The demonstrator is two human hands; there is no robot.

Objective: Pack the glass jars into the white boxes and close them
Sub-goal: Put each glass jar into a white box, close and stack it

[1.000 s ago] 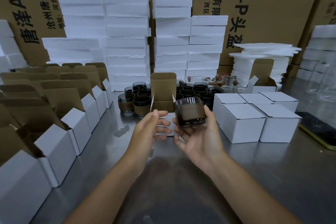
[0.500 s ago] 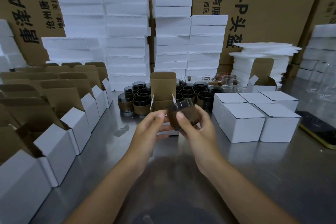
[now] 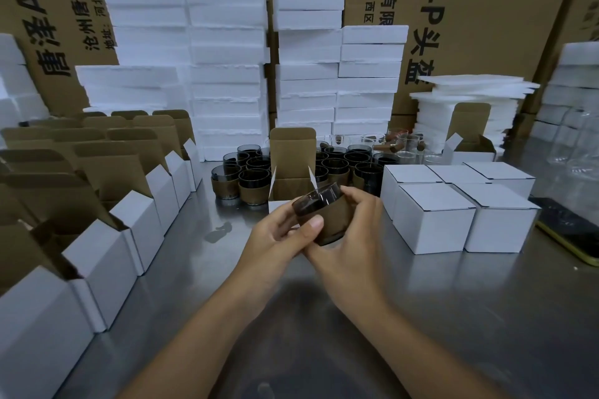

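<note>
A dark glass jar (image 3: 327, 210) with a brown band sits tilted between both hands, just in front of an open white box (image 3: 291, 186) whose brown lid flap stands upright. My right hand (image 3: 353, 236) grips the jar from the right and below, thumb across its front. My left hand (image 3: 275, 233) holds its left side with curled fingers. Several more dark jars (image 3: 249, 172) stand behind the open box.
A row of open white boxes (image 3: 129, 230) lines the left edge of the steel table. Several closed white boxes (image 3: 453, 207) stand at the right. White foam stacks (image 3: 227, 58) and brown cartons fill the back. A phone (image 3: 570, 233) lies far right.
The jar has come down and turned from upright in my right hand to tilted, mouth to the left. My left hand has left the box front and taken hold of the jar.
</note>
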